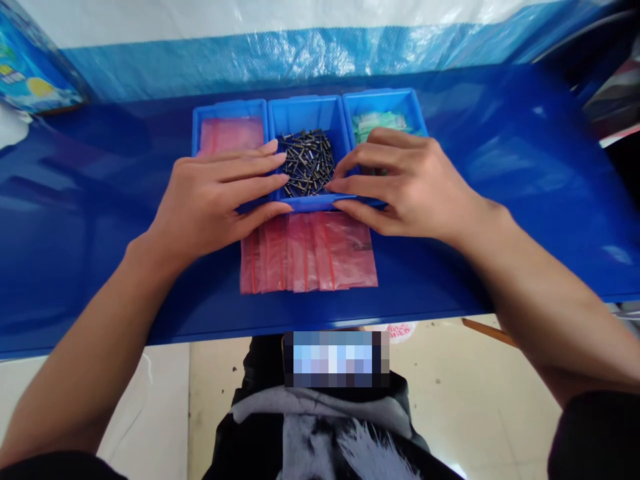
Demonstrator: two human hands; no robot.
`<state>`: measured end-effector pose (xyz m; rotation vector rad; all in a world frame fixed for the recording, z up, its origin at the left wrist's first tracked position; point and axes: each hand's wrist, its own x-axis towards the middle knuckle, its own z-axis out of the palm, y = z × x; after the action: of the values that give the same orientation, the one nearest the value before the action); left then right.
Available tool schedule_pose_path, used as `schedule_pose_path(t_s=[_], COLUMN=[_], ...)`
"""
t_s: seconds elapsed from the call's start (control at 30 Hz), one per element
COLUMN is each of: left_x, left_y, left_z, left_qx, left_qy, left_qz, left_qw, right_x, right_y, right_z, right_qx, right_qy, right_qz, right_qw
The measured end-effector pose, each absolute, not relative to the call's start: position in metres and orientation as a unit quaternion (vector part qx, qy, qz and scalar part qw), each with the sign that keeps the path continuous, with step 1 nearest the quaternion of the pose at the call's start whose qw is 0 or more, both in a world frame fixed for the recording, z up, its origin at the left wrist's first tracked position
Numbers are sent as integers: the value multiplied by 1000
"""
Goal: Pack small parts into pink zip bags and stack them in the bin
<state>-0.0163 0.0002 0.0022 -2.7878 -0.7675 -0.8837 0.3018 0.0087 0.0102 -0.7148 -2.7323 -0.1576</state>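
Note:
Three blue bins stand side by side. The left bin holds pink plastic bags, the middle bin dark metal rivets or screws, and the right bin greenish-white packets. My left hand lies across the fronts of the left and middle bins, fingers spread, nothing in it. My right hand rests over the front of the right bin, fingers apart, its thumb and fingertips at the middle bin's front corner. Below the bins, overlapping pink zip bags lie flat.
The bins stand on a blue table. A blue and yellow package is at the back left, beside something white. Behind the table hangs a white and blue sheet. A pixelated patch covers something over my lap.

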Motion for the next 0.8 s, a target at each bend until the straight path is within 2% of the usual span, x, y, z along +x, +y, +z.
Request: schedule_pose_path(t_s=[0.17,0.3,0.67,0.8], left_x=[-17,-16,-19,-19], left_y=[0,0,1,0], left_z=[0,-3,-2,-1], left_qx=[-914,-911,-920,-921], left_qy=[-275,-274,-249,-260], left_qz=[-295,-305,-299,-287], left_qw=[33,29,51,42], right_x=[310,314,315,312], right_y=[10,13,14,3], right_z=[15,14,10,16], right_qx=[-221,-200,-212,-227], right_qy=[-951,-947,-949,-943], right_qz=[36,56,46,-18], right_qw=[214,246,229,245])
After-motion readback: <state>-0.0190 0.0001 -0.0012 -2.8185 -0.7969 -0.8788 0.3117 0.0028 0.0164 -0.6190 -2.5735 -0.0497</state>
